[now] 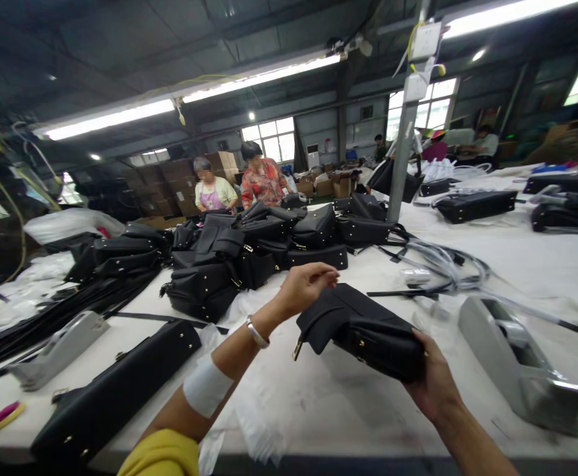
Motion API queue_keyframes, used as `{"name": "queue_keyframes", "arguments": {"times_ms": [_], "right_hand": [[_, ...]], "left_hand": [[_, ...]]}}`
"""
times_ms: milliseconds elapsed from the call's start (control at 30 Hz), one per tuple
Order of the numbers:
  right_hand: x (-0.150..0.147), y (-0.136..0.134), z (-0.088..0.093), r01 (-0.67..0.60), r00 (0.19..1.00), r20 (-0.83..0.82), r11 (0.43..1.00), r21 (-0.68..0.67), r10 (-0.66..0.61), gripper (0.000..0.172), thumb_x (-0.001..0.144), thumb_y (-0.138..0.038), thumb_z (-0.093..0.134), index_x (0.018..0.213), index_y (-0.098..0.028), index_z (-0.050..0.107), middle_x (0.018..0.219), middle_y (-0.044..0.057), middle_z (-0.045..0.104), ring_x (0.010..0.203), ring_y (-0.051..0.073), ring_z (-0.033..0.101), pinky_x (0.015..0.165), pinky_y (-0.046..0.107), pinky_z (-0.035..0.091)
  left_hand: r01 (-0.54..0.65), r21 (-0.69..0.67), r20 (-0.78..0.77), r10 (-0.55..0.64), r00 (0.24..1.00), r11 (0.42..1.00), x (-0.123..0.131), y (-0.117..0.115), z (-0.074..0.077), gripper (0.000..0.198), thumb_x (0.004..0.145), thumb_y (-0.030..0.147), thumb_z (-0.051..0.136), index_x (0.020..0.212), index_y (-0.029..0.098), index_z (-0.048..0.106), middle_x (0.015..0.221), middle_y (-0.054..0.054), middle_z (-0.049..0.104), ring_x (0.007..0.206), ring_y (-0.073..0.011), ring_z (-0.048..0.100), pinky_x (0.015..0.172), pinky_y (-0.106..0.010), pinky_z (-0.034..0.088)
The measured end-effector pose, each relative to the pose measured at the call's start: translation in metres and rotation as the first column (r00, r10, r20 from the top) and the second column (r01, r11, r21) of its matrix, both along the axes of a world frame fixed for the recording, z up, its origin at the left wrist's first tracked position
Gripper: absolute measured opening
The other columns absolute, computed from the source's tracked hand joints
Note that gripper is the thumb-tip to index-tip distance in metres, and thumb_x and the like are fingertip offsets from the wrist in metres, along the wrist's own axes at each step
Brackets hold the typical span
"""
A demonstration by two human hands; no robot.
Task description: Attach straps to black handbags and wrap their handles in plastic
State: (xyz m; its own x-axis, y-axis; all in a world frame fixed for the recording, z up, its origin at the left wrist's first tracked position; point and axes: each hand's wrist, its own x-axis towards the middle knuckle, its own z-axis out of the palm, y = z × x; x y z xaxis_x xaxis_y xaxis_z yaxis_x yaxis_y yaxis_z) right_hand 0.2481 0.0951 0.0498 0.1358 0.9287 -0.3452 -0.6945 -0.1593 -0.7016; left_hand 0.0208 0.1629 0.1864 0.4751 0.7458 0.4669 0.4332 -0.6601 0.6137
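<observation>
I hold a small black handbag (362, 330) with gold studs above the white table (348, 403). My left hand (304, 285) is curled over the bag's top flap at its far end, fingers closed on the flap's edge. My right hand (430, 380) grips the bag's near right end from below, fingers wrapped round it. My left forearm wears a silver bracelet and a white band.
A heap of black handbags (249, 254) lies at the table's middle back. A long black bag (120, 390) lies at the near left. Grey tape dispensers (521, 363) (55, 350) stand right and left. Clear plastic sleeves (442, 264) and straps lie beyond. Two people (242, 185) work at the far side.
</observation>
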Motion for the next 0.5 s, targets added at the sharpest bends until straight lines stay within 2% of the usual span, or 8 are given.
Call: {"name": "queue_keyframes", "arguments": {"times_ms": [67,133,167,233,267,300,433,500], "right_hand": [[0.014,-0.004,-0.009,0.022,0.997,-0.067,0.998,-0.062,-0.026,0.032,0.083,-0.047,0.064,0.105,-0.026,0.073,0.092,0.000,0.081,0.087,0.026,0.075,0.080,0.040,0.062],[0.026,-0.009,-0.017,0.024,0.988,-0.149,0.994,-0.105,-0.040,0.029,0.082,-0.045,0.064,0.101,-0.026,0.073,0.088,0.001,0.081,0.078,0.025,0.076,0.076,0.041,0.062],[0.030,-0.012,-0.020,0.023,0.982,-0.185,0.991,-0.130,-0.047,0.027,0.082,-0.044,0.064,0.098,-0.025,0.074,0.085,0.002,0.081,0.074,0.025,0.076,0.075,0.042,0.062],[0.035,-0.020,-0.026,0.020,0.972,-0.228,0.983,-0.183,-0.062,0.021,0.081,-0.041,0.064,0.089,-0.024,0.075,0.079,0.002,0.081,0.069,0.026,0.075,0.075,0.045,0.062],[0.037,-0.024,-0.029,0.011,0.969,-0.241,0.981,-0.194,-0.059,0.020,0.081,-0.040,0.063,0.085,-0.024,0.075,0.078,0.003,0.080,0.070,0.027,0.075,0.078,0.048,0.061],[0.039,-0.028,-0.032,-0.010,0.968,-0.249,0.982,-0.190,-0.039,0.019,0.081,-0.039,0.063,0.083,-0.024,0.075,0.078,0.003,0.081,0.072,0.028,0.076,0.082,0.050,0.060],[0.042,-0.038,-0.048,-0.163,0.977,-0.151,0.985,-0.057,0.153,0.024,0.080,-0.042,0.063,0.086,-0.023,0.076,0.086,0.004,0.081,0.089,0.031,0.075,0.095,0.054,0.054],[0.045,-0.038,-0.053,-0.191,0.982,-0.008,0.981,-0.026,0.191,0.031,0.081,-0.047,0.064,0.089,-0.020,0.077,0.089,0.007,0.080,0.094,0.032,0.075,0.095,0.052,0.054]], "left_hand": [[-0.010,-0.032,-0.042,0.009,0.999,0.999,-0.017,-0.006,-0.014,0.031,0.101,0.034,0.050,0.095,0.014,0.073,0.084,-0.007,0.075,0.079,-0.0186,0.071,0.074,-0.028,0.056],[0.032,-0.034,-0.097,-0.035,0.995,0.999,-0.027,-0.016,-0.033,0.028,0.096,0.040,0.059,0.101,0.017,0.074,0.096,-0.009,0.076,0.091,-0.0222,0.072,0.084,-0.033,0.057],[0.064,0.002,-0.140,-0.063,0.988,0.998,-0.030,-0.022,-0.042,0.036,0.088,0.045,0.069,0.113,0.019,0.071,0.115,-0.012,0.073,0.107,-0.0265,0.068,0.094,-0.039,0.054],[0.150,0.103,-0.279,-0.116,0.953,0.983,-0.029,-0.032,-0.054,0.077,0.069,0.051,0.084,0.136,0.022,0.058,0.144,-0.018,0.054,0.132,-0.0347,0.051,0.109,-0.050,0.042],[0.195,0.147,-0.349,-0.134,0.928,0.970,-0.027,-0.036,-0.057,0.091,0.065,0.050,0.087,0.143,0.023,0.050,0.151,-0.019,0.046,0.139,-0.0365,0.043,0.113,-0.053,0.037],[0.230,0.183,-0.403,-0.141,0.904,0.956,-0.025,-0.040,-0.058,0.092,0.067,0.048,0.087,0.146,0.023,0.046,0.153,-0.019,0.042,0.141,-0.0365,0.039,0.114,-0.055,0.036],[0.189,0.292,-0.363,-0.074,0.929,0.938,-0.016,-0.047,-0.048,0.036,0.097,0.022,0.056,0.132,0.024,0.058,0.139,-0.012,0.060,0.126,-0.0249,0.058,0.104,-0.041,0.048],[0.131,0.343,-0.321,-0.015,0.947,0.930,-0.013,-0.046,-0.041,0.029,0.100,0.016,0.047,0.122,0.024,0.064,0.118,-0.008,0.072,0.104,-0.0202,0.070,0.089,-0.032,0.055]]}}
